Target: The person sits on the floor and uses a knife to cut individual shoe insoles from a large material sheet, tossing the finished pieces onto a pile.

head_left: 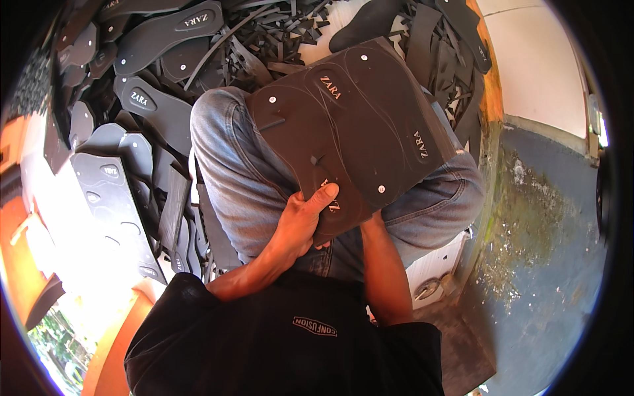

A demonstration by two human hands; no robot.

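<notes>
Black sole sheet (366, 125), foam by its look, carried on the lap in blue jeans (228, 152): left edge beside the left knee, right corner over the right knee.

Near corner: gripped by the left hand (300, 221), thumb pressed on top, fingers curled beneath. Right hand (372, 223): passes under the near edge; grip cannot be told.

Condition: judged part-worked. Left edge wavy, apparently trimmed along a sole outline; far and right edges straight. Curved outlines within the sheet look uncut, so those soles appear left to separate.

Beyond the left knee: loose cut soles (155, 109), black, overlapping, apparently finished; a pale-glared uncut panel (115, 204) lies nearer, its surface washed out by light.

Farther, past the sheet's far edge: thin black offcuts (261, 59), heaped, beside a dark rounded form (363, 25), possibly a covered foot.

Obscured: right fingers, sheet underside, any blade; soles at far left cut by the lens rim.
</notes>
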